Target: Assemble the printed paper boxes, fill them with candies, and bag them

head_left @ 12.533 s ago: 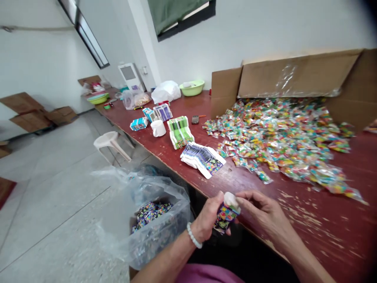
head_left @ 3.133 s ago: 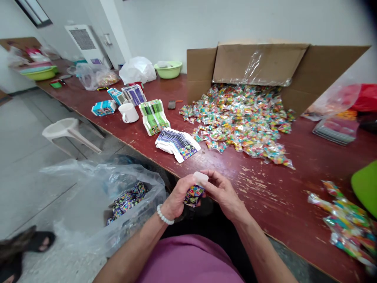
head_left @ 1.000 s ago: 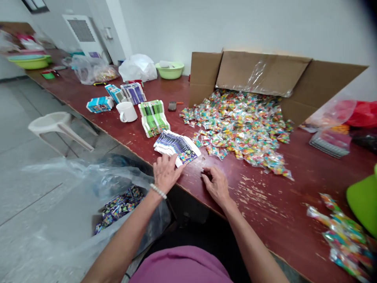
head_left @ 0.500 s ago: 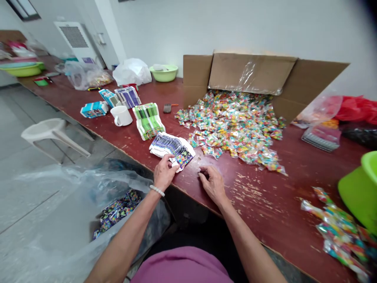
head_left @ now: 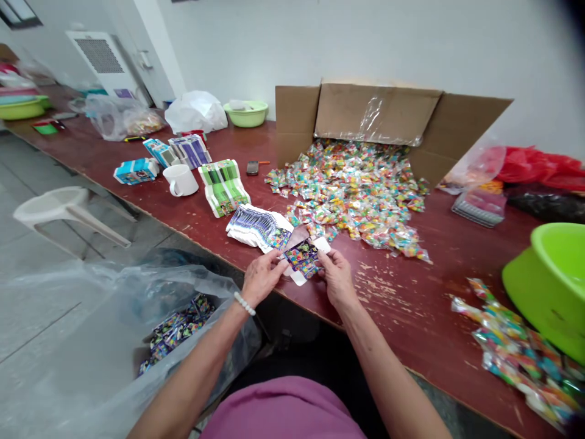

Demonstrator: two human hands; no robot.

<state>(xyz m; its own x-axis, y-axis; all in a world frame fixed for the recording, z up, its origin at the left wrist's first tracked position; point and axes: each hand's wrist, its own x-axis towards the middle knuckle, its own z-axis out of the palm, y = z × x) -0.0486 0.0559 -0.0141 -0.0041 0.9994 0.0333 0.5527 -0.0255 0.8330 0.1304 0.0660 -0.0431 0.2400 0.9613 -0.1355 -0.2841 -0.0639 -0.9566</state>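
Observation:
A small dark printed carton point(head_left: 301, 256) with white flaps is held between both hands over the front edge of the table. My left hand point(head_left: 262, 277) pinches its left end, a white bead bracelet on the wrist. At its right end, the fingers of my right hand point(head_left: 337, 274) are closed on it. Just behind lies a fanned stack of flat purple cartons point(head_left: 258, 227). Beyond my right hand spreads a heap of small clear packets of colourful candy point(head_left: 356, 195), spilling from an open cardboard box point(head_left: 379, 113).
Left of the stack are green cartons point(head_left: 223, 186), a white mug point(head_left: 180, 180) and blue bundles point(head_left: 136, 171). A green basin point(head_left: 539, 280) and loose candy packets point(head_left: 516, 347) lie right. Below left, a clear plastic bag point(head_left: 105, 329) holds dark printed packs point(head_left: 178, 329); a white stool point(head_left: 59, 204) stands beyond.
My left hand has taken one carton from the purple stack, and my right hand has taken hold of its other end. The view has shifted slightly to the right.

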